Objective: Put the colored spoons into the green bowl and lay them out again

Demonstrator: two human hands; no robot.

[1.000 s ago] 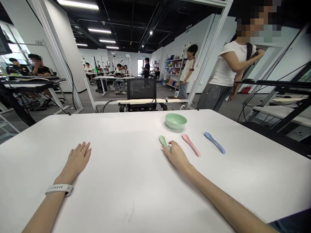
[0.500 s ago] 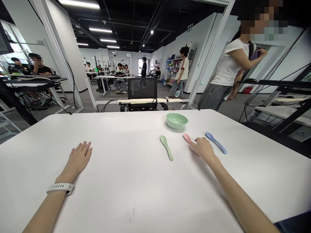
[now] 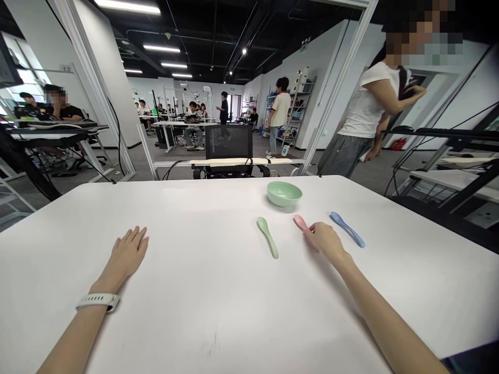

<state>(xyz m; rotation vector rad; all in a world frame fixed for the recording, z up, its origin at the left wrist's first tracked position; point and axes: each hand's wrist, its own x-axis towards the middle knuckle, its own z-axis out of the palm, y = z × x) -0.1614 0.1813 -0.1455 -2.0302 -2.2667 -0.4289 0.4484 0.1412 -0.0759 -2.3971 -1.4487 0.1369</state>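
Note:
My right hand (image 3: 327, 241) is closed on the handle of a pink spoon (image 3: 301, 223), whose bowl end points away from me. The fingers cover the middle of its handle. To the left lies a green spoon (image 3: 268, 238), and to the right a blue spoon (image 3: 348, 229); neither is touched. A light green bowl (image 3: 284, 194) stands upright just beyond the spoons. Far to the left, my left hand (image 3: 128, 254) rests flat on the white table (image 3: 187, 291), fingers stretched out and holding nothing. A pale watch band circles that wrist.
Past the table's far edge stands a black mesh chair (image 3: 228, 141) beside a metal frame. A person in a white shirt (image 3: 370, 104) is at the right, near a dark rack (image 3: 448, 137). Other people and shelves are further back.
My right thumb and fingers have closed around the pink spoon's handle. My left hand, the bowl and the other spoons stay in place. Two people in the background have moved.

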